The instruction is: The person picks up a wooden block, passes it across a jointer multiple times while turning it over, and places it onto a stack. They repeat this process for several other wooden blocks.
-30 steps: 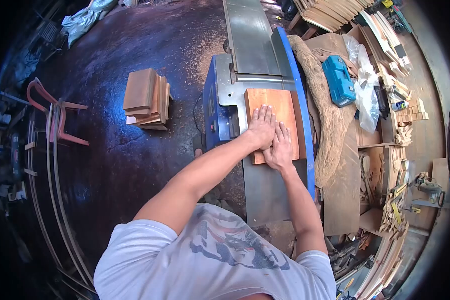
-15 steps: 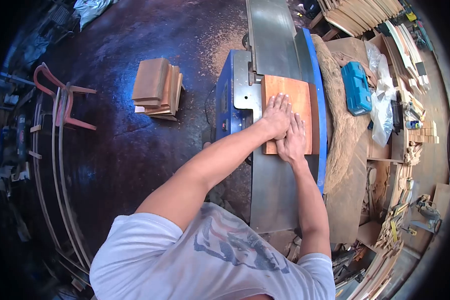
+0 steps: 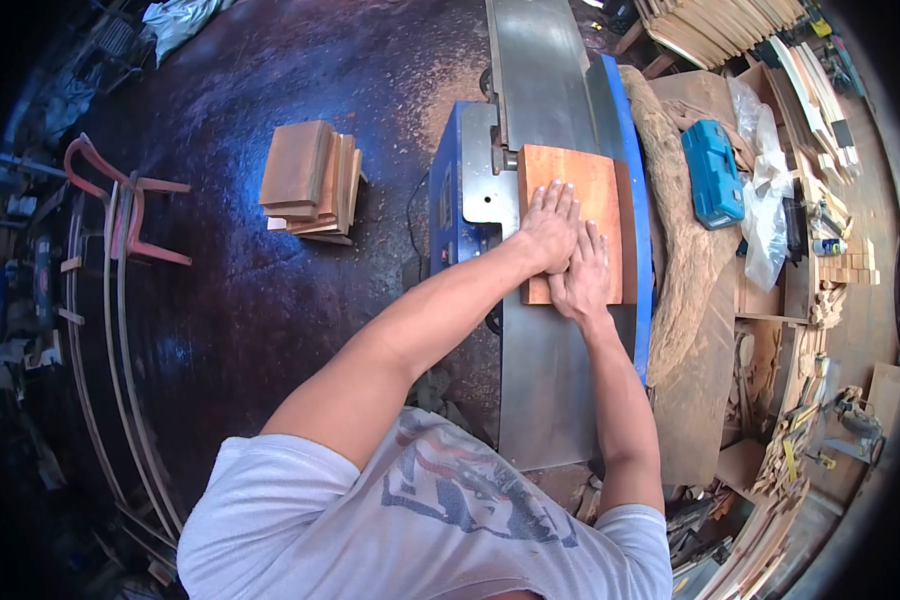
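Observation:
A reddish-brown wooden board (image 3: 582,178) lies flat on the steel table of a blue jointer (image 3: 542,380), its right edge against the blue fence (image 3: 639,250). My left hand (image 3: 550,228) presses palm-down on the middle of the board with the fingers pointing away from me. Just behind it and to the right, my right hand (image 3: 582,278) lies flat on the board's near end, partly tucked under the left hand's wrist. The board's far end lies at the gap between the two table halves.
A stack of similar boards (image 3: 305,180) lies on the dark floor to the left. Right of the fence are a long sawdust-covered bundle (image 3: 682,250), a blue toolbox (image 3: 712,170), plastic bags (image 3: 765,220) and wood offcuts. A red chair (image 3: 120,210) stands far left.
Both hands have pushed the board forward along the jointer table, away from me. The hands keep the same places on the board.

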A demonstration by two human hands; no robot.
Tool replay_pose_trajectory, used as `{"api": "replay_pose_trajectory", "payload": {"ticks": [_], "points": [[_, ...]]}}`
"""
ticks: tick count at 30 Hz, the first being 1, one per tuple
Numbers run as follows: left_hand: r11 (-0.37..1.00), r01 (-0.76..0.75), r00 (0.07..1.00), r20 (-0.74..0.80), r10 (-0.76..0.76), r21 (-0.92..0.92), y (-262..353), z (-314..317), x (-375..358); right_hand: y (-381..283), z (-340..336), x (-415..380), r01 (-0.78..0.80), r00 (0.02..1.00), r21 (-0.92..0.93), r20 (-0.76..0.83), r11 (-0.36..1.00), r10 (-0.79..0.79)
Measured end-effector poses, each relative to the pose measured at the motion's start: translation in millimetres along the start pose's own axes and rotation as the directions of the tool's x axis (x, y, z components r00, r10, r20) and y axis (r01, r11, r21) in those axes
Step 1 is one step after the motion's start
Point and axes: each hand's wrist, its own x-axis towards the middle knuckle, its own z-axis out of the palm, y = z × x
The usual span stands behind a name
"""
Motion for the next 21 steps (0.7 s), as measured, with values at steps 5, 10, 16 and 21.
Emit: {"api": "replay_pose_trajectory", "payload": {"ticks": [5,10,16,21], "points": [[0.999,0.003,1.000,0.012,-0.003,0.035,-5,-2,8,1,2,9,-0.010,1.000,0.011,-0.002,1.000,0.010],[0.999,0.009,1.000,0.023,-0.010,0.036,-11,-7,15,6,7,18,-0.011,1.000,0.003,-0.007,1.000,0.011],[0.998,0.029,0.999,0.037,-0.031,0.056,-19,-12,28,6,6,36,-0.031,0.999,0.012,-0.007,0.999,0.031],[0.998,0.035,0.998,0.059,-0.039,0.057,-26,-23,37,6,6,50,-0.033,0.999,0.017,-0.035,0.999,0.033]]}}
